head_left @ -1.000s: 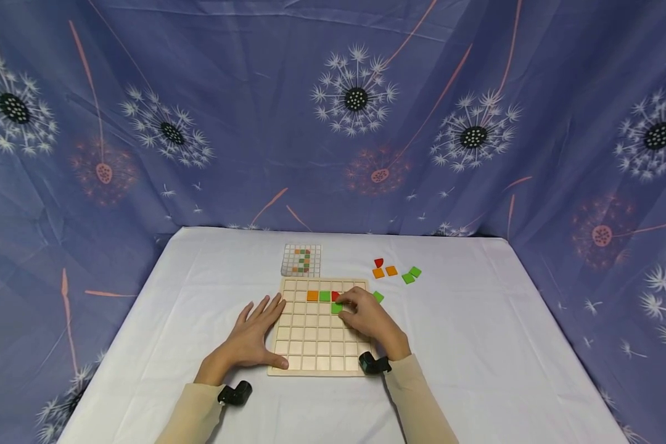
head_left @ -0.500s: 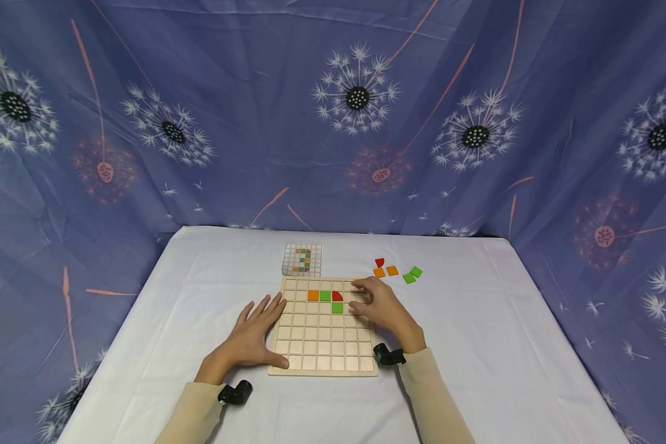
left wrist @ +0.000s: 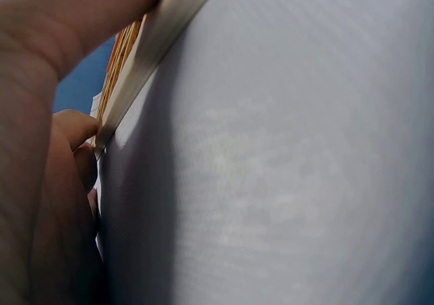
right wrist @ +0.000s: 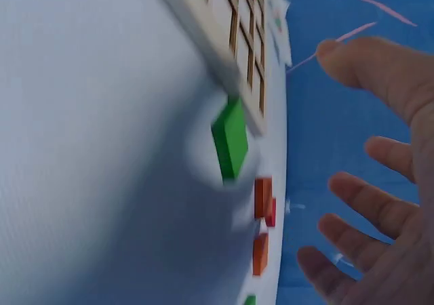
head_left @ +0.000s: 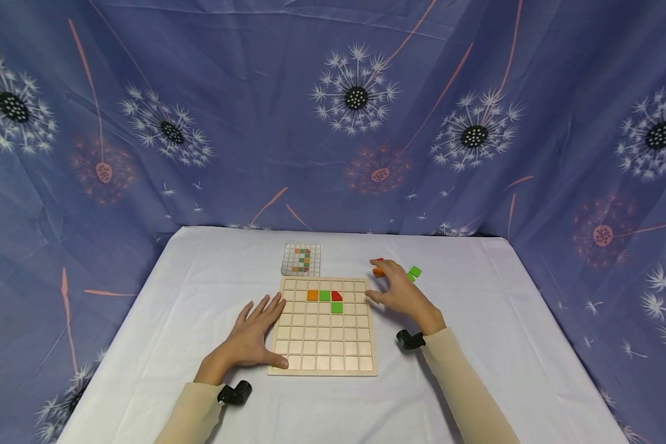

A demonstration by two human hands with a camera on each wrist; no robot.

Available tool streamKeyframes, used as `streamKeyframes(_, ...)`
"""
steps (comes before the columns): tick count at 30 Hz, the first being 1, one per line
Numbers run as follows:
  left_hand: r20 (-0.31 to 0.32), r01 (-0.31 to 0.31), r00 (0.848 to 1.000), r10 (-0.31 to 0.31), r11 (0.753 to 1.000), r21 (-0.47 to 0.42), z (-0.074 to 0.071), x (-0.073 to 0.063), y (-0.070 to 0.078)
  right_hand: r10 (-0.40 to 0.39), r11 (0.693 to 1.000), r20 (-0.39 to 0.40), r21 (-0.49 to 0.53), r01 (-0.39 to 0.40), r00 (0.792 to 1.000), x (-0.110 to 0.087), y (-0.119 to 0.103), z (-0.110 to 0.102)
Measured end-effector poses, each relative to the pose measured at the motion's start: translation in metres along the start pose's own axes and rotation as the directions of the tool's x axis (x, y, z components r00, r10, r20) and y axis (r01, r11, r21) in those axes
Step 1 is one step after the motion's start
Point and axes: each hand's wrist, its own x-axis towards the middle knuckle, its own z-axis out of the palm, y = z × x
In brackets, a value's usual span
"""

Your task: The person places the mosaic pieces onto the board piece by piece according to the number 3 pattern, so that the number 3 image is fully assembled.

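The left hand (head_left: 248, 339) and right hand (head_left: 404, 292) spread fingers wide; a low right sweep could knock the green tile (right wrist: 232, 141) askew.

The small, pale, square card (head_left: 302, 259) with a fine grid bears one readable sign: orange, green and red cells forming a figure like the numeral 3. In the right wrist view it is too blurred to read.

The gridded pale-wood board (head_left: 323, 333) is coloured by flat orange, green and red tiles (head_left: 324, 296). Beyond it, blue cloth (head_left: 266, 135) is printed with white dandelions (head_left: 356, 98).
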Motion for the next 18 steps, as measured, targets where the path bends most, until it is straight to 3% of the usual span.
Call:
streamKeyframes(7, -0.002, -0.004, 1.0, 0.004, 1.0, 0.001, 0.001, 0.0, -0.001, 0.047, 0.996, 0.037, -0.083, -0.044, 0.998, 0.003, 0.01, -0.017)
streamKeyframes(18, -0.001, -0.007, 1.0, 0.007, 1.0, -0.007, 0.001, 0.0, -0.002, 0.065, 0.993, 0.047, -0.106, -0.059, 0.997, 0.007, 0.027, -0.027)
